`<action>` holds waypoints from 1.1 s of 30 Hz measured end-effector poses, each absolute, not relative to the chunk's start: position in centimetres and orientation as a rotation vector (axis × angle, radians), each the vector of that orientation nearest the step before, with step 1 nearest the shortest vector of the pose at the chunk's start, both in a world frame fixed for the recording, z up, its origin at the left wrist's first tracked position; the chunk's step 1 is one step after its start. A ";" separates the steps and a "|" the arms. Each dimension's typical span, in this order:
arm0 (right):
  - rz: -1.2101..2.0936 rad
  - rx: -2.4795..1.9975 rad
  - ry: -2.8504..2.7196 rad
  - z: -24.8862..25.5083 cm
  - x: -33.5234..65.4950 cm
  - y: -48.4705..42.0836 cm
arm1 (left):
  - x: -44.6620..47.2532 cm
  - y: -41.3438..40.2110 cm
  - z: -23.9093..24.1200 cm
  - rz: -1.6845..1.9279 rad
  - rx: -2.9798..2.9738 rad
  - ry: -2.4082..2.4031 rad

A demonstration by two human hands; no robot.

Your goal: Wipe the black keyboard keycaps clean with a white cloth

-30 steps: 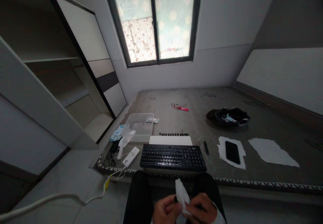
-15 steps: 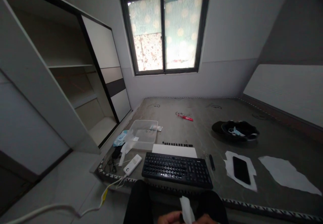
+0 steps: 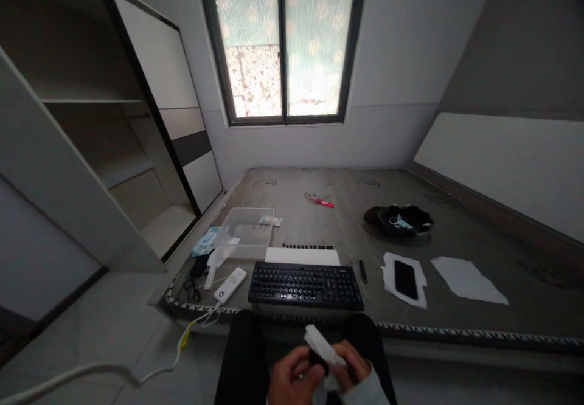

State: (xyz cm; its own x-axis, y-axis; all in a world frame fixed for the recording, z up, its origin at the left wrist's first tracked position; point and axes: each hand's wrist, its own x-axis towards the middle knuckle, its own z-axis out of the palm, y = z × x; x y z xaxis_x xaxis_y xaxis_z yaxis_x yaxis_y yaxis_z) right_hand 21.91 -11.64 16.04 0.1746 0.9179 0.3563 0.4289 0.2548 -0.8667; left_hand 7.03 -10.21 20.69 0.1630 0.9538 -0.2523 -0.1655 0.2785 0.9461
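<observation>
My left hand [image 3: 289, 376] and my right hand [image 3: 353, 368] meet over my lap at the bottom of the view. Together they pinch a crumpled white tissue [image 3: 319, 347] wrapped about a small dark object that I cannot make out. A black keyboard [image 3: 305, 284] lies on the grey platform [image 3: 328, 222] just beyond my knees, apart from both hands.
On the platform lie a clear plastic box [image 3: 250, 230], a white remote-like device [image 3: 230, 284], a black phone [image 3: 405, 278] on white paper, another white sheet [image 3: 468, 278], a black cap [image 3: 398, 219], a pen [image 3: 362, 270] and a red wrapper [image 3: 320, 200]. A white cable [image 3: 114, 371] trails across the floor.
The view dipped back down, so both hands show again. The tissue, which stood upright a second ago, is now bunched lower between the fingers.
</observation>
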 end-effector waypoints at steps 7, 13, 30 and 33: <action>0.402 -1.503 -1.030 20.1 20.9 -12.7 | 5.5 -10.2 23.3 1.039 1.158 1.109; 0.429 -1.470 -1.207 21.3 20.0 -13.7 | 5.0 -10.5 23.7 1.050 1.277 1.150; 1.148 -1.414 -1.020 18.0 19.7 -12.7 | 4.4 -10.8 23.5 1.009 2.336 1.129; 1.003 -1.513 -0.819 18.4 19.3 -12.7 | 4.5 -10.6 23.2 1.038 2.230 1.074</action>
State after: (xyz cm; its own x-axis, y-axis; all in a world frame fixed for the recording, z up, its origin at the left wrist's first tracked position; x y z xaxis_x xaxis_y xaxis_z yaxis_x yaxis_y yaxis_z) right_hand 19.26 -12.68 18.42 0.4040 0.9000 -0.1635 -0.0196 -0.1702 -0.9852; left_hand 4.53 -10.61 23.15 0.4122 0.8018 0.4327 0.4600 -0.5930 0.6609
